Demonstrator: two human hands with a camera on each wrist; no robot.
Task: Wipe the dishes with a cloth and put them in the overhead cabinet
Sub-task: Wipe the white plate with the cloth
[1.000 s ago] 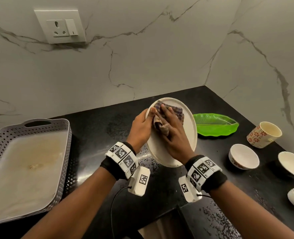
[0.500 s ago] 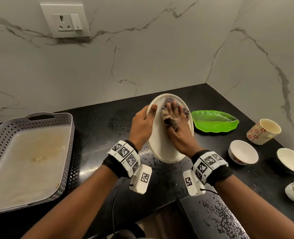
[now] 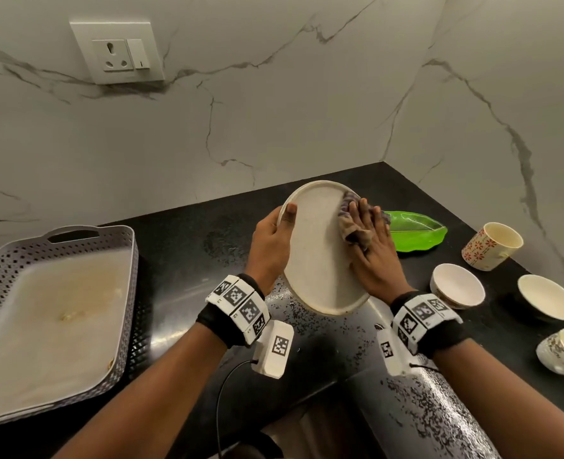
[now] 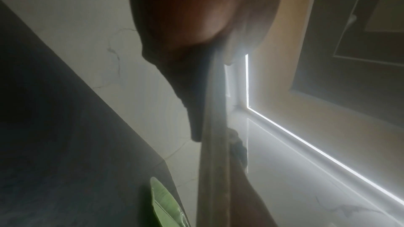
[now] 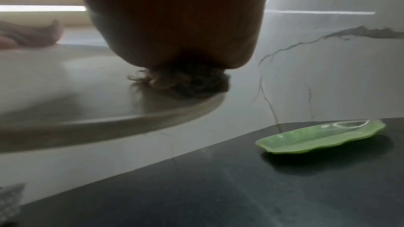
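Head view: the plate [image 3: 317, 256] is held tilted above the worktop [image 3: 188, 253], its left rim gripped by the left hand [image 3: 270, 246]. Flat fingers of the right hand [image 3: 371, 250] press the cloth [image 3: 352, 223] against its upper right face. Beyond lie a green leaf dish [image 3: 416, 231], bowls [image 3: 456, 289] and a cup [image 3: 492, 245], well clear.

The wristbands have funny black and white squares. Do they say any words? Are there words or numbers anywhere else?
No readable words or numbers anywhere.
Left wristband: square code patterns, plus tiny marks too small to read.
Right wristband: the same.
Wall socket: no lettering.
Flowered cup: only flower patterns.
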